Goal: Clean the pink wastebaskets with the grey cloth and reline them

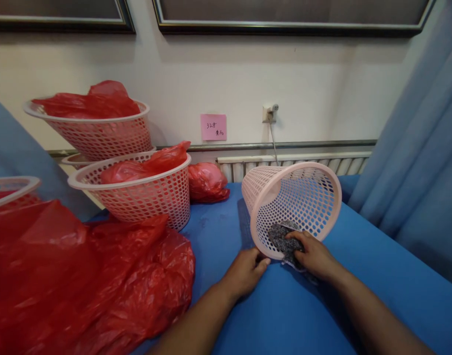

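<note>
A pale pink perforated plastic basket (pixel 260 185) lies tipped on its side, its mouth turned toward me. My left hand (pixel 247 270) grips the near edge of its rim, thumb on the outside and the other fingers partly hidden. At the basket's mouth, my right hand (pixel 314 254) is closed on a speckled grey cloth (pixel 285 239). Part of that cloth lies inside the basket, and a light-edged end hangs over the rim onto the blue surface (pixel 226 222).
Left of me, red plastic bags (pixel 137 281) are heaped. Behind them stand pink baskets (pixel 152 197) holding red bags, one stacked on another. A red bundle (pixel 207 182) sits near the radiator (pixel 236 170). Blue curtains (pixel 425 162) hang at the right; a plug (pixel 272 111) is in the wall.
</note>
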Available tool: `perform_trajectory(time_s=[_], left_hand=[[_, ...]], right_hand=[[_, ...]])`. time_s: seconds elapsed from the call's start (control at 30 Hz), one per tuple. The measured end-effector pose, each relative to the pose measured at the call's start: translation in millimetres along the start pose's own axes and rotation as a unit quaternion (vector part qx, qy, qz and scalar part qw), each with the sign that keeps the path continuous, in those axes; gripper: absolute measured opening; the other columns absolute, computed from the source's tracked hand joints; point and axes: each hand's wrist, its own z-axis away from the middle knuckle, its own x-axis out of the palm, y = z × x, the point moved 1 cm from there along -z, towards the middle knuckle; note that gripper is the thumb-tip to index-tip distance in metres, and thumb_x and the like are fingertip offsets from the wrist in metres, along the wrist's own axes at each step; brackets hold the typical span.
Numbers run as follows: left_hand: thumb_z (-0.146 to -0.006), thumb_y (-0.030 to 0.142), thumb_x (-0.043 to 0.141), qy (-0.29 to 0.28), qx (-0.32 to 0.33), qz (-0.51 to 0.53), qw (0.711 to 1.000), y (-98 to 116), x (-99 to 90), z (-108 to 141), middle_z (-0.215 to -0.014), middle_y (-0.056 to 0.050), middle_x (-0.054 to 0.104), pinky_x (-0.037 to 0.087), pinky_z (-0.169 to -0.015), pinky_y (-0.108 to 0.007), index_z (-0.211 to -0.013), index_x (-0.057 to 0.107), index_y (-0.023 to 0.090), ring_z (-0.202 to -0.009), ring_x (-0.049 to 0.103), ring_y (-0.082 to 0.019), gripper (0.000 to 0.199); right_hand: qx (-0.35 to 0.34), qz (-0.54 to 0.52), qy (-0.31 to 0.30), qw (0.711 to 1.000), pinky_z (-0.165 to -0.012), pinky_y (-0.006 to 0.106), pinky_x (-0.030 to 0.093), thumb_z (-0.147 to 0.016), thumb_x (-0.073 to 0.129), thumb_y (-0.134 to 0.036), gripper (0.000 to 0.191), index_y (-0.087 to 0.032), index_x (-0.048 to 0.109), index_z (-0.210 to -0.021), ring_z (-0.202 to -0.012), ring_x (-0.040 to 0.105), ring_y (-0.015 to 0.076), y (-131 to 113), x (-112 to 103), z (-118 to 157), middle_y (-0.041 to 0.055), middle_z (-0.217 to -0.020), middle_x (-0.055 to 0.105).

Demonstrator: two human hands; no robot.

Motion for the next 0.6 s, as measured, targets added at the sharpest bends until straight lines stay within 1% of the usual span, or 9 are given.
perform_trajectory(time_s=[0.07,0.13,0.23,0.3,0.33,0.4,0.5,0.53,0.6], left_hand=[[-0.092,0.023,0.058,-0.009,0.000,0.013,1.000,-3.9,1.8,-1.4,-0.108,-0.006,0.081,0.058,-0.094,-0.040,-0.109,0.077,0.022,-0.098,0.075,-0.025,0.025],[-0.095,0.028,0.056,0.004,0.002,0.017,1.000,-5.7,0.5,-2.3,-0.107,-0.006,0.082,0.058,-0.094,-0.040,-0.107,0.077,0.021,-0.097,0.075,-0.025,0.026],[-0.097,0.035,0.055,0.039,0.003,0.009,0.999,-4.6,-4.5,-2.0,-0.106,-0.008,0.081,0.058,-0.091,-0.039,-0.105,0.076,0.019,-0.097,0.074,-0.026,0.028],[-0.098,0.038,0.055,0.073,0.011,-0.012,0.997,-2.1,-8.6,-1.2,-0.105,-0.008,0.080,0.056,-0.090,-0.037,-0.104,0.074,0.018,-0.097,0.072,-0.025,0.028],[-0.098,0.040,0.055,0.090,0.015,-0.027,0.995,-0.8,-10.7,-0.9,-0.102,-0.007,0.079,0.055,-0.088,-0.035,-0.101,0.072,0.018,-0.094,0.071,-0.024,0.028],[-0.099,0.041,0.054,0.125,0.020,-0.059,0.990,1.2,-15.0,-0.9,-0.089,-0.003,0.075,0.052,-0.078,-0.031,-0.092,0.068,0.019,-0.081,0.067,-0.020,0.027],[-0.100,0.041,0.052,0.162,0.018,-0.082,0.983,2.6,-20.7,-1.8,-0.073,0.002,0.063,0.045,-0.066,-0.027,-0.079,0.059,0.020,-0.068,0.058,-0.016,0.030],[-0.100,0.040,0.051,0.166,0.019,-0.084,0.982,3.1,-22.0,-2.0,-0.072,0.002,0.061,0.044,-0.065,-0.026,-0.078,0.057,0.020,-0.068,0.057,-0.016,0.030],[-0.100,0.040,0.052,0.164,0.026,-0.089,0.982,4.3,-23.5,-2.1,-0.072,0.003,0.060,0.044,-0.066,-0.026,-0.078,0.057,0.020,-0.068,0.057,-0.015,0.029]], right_hand=[[-0.026,-0.037,0.008,0.999,-0.107,0.041,0.046,-0.075,0.057,-0.008,0.051,-0.022,0.069,-0.123,-0.119,0.061,0.0243,-1.8,4.1,-0.6,0.0076,-0.123,0.066],[-0.057,-0.076,0.011,0.995,-0.109,0.042,0.045,-0.075,0.057,-0.008,0.051,-0.023,0.068,-0.122,-0.120,0.061,0.0244,-5.6,8.7,-0.1,0.0076,-0.124,0.066],[-0.115,-0.129,-0.001,0.985,-0.111,0.042,0.044,-0.076,0.055,-0.007,0.053,-0.025,0.067,-0.125,-0.123,0.060,0.0231,-11.1,14.3,2.1,0.0063,-0.126,0.065],[-0.130,-0.127,-0.015,0.983,-0.109,0.040,0.045,-0.075,0.054,-0.004,0.055,-0.026,0.067,-0.124,-0.119,0.061,0.0223,-9.5,13.7,3.0,0.0055,-0.123,0.066],[-0.121,-0.105,-0.021,0.987,-0.107,0.039,0.046,-0.074,0.053,-0.002,0.056,-0.026,0.069,-0.122,-0.116,0.062,0.0221,-6.4,11.4,2.8,0.0050,-0.119,0.066],[-0.066,-0.029,-0.011,0.997,-0.100,0.036,0.048,-0.072,0.052,0.001,0.057,-0.027,0.071,-0.118,-0.107,0.064,0.0221,3.5,2.4,1.2,0.0045,-0.110,0.065],[0.049,0.076,0.070,0.993,-0.093,0.036,0.049,-0.077,0.051,-0.001,0.057,-0.026,0.070,-0.124,-0.098,0.064,0.0225,19.6,-16.7,-3.2,0.0073,-0.110,0.060],[0.072,0.092,0.097,0.988,-0.093,0.036,0.049,-0.079,0.050,-0.002,0.057,-0.025,0.068,-0.129,-0.099,0.064,0.0229,23.1,-21.9,-4.6,0.0085,-0.112,0.059],[0.084,0.102,0.124,0.983,-0.095,0.036,0.048,-0.082,0.049,-0.003,0.059,-0.023,0.064,-0.135,-0.102,0.064,0.0237,25.7,-27.0,-6.5,0.0099,-0.116,0.057]])
